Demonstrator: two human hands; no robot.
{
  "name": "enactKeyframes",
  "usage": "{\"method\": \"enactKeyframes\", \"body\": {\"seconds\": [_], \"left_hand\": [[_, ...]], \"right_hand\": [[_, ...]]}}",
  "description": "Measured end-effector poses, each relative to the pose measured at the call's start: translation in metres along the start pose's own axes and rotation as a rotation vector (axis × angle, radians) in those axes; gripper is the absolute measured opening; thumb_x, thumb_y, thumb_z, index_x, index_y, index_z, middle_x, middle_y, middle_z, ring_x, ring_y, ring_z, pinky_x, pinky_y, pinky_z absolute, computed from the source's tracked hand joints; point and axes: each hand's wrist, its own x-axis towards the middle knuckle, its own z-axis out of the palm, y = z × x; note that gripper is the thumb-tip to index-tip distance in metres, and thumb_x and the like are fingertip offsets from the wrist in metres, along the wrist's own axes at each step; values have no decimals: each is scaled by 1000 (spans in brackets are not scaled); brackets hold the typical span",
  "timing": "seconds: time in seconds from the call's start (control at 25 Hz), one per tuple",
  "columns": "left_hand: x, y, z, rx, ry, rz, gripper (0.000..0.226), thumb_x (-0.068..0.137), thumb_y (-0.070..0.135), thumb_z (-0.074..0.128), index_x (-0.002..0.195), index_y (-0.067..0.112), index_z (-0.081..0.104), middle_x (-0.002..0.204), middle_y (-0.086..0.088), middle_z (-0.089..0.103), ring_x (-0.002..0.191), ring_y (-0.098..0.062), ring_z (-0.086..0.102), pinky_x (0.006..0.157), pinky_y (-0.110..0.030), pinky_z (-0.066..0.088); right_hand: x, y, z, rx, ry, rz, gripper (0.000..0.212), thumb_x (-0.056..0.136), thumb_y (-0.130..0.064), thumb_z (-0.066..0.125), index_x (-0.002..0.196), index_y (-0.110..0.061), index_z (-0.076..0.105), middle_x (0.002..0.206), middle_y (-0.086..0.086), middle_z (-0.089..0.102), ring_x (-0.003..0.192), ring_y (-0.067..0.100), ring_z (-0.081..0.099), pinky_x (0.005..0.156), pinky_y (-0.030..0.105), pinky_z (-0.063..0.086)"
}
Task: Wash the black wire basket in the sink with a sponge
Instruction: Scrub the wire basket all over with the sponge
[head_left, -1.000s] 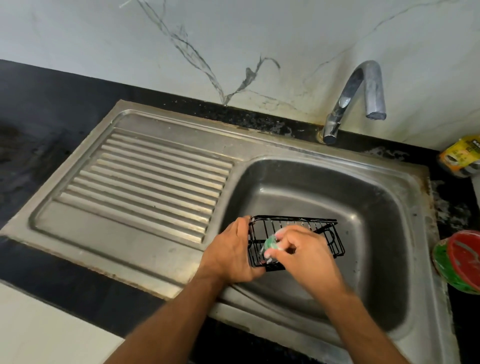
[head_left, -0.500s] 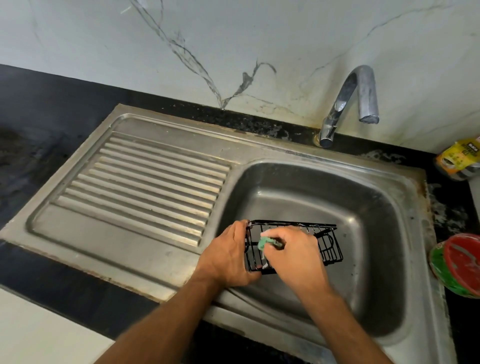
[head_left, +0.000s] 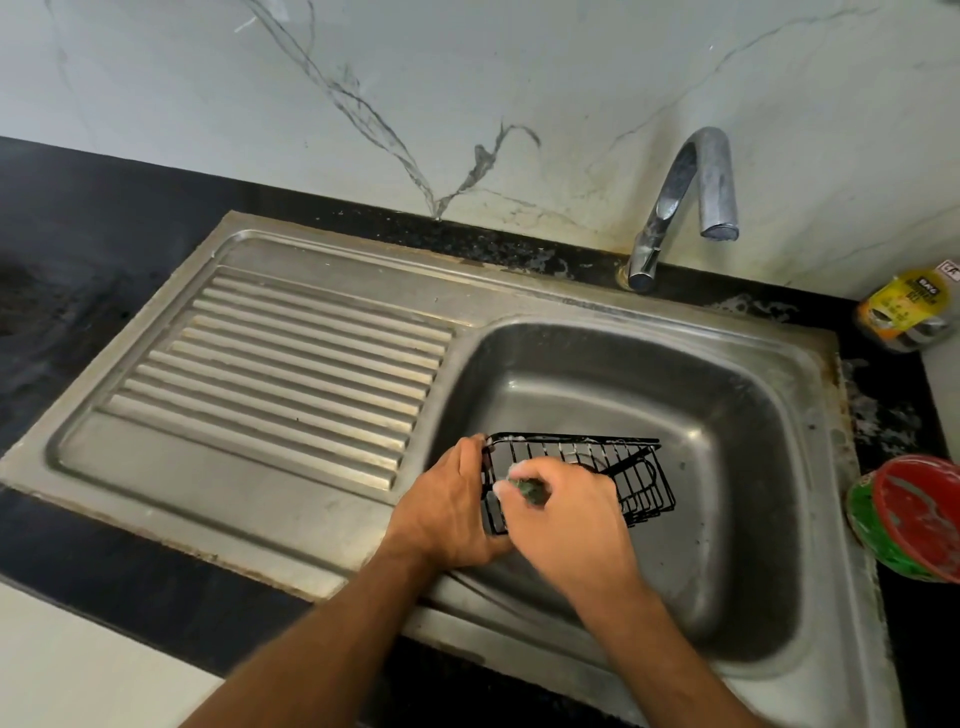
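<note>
The left hand (head_left: 447, 506) grips the near-left end of the basket (head_left: 582, 480), fingers curled over its rim, holding it tilted in the sink (head_left: 727, 467) near the front wall. The right hand (head_left: 566, 512) pinches a green sponge (head_left: 527, 488) with foam on it and presses it against the wires just beside the left hand's fingertips.

Likely slips, as I judge them: the basket is light and soapy, so a hard scrub could twist it out of the left hand's grip and drop it to the sink floor. The sponge may snag on the wires and tear, or pull free of the pinch. Knuckles could scrape on the wire ends.

Beyond the hands, at the back wall, the tap (head_left: 685, 197) stands with no water running; rinsing would need a reach past the basket. To the right of the right hand sit a stack of red and green lids (head_left: 909, 519) and, farther back, a yellow jar (head_left: 904, 312). Left of the left hand lies the ribbed drainboard (head_left: 291, 364). Nothing blocks the scrubbing.
</note>
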Motion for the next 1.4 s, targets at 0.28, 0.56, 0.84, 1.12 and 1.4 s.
{"method": "enactKeyframes", "body": {"seconds": [0.28, 0.56, 0.84, 1.12, 1.4], "left_hand": [[1, -2, 2, -13, 27, 28, 105, 60, 75, 66, 139, 12, 38, 122, 2, 55, 114, -16, 59, 96, -28, 50], [0, 0, 3, 53, 2, 26, 106, 63, 75, 60, 143, 13, 31, 124, 3, 51, 119, -15, 54, 102, -27, 46], [1, 1, 0, 24, -1, 22, 102, 60, 73, 59, 140, 17, 28, 125, 4, 52, 118, -15, 55, 100, -32, 50], [3, -3, 2, 50, -34, 35, 100, 61, 69, 67, 139, 21, 26, 123, 6, 48, 116, -11, 52, 100, -30, 50], [3, -7, 4, 89, -53, 84, 97, 62, 67, 65, 137, 18, 28, 121, 3, 47, 112, -14, 52, 99, -32, 51]], "right_hand": [[25, -25, 1, 286, 81, 289, 28, 82, -27, 76, 108, -32, 65, 91, -12, 72, 91, 10, 69, 82, 36, 59], [-4, -7, -22, 127, -94, 279, 20, 81, -27, 78, 100, -32, 76, 83, -19, 74, 82, -5, 67, 88, 19, 52], [14, -6, -16, 229, 93, 244, 25, 84, -25, 78, 109, -24, 77, 100, -9, 76, 92, 3, 69, 100, 26, 50], [8, -6, -28, -134, -172, 267, 24, 92, -31, 63, 71, -24, 74, 58, -7, 65, 47, 5, 55, 43, 18, 42], [26, -7, -23, 56, -102, 324, 10, 79, -32, 82, 73, -31, 73, 77, -8, 74, 70, 13, 72, 78, 36, 60]]}}
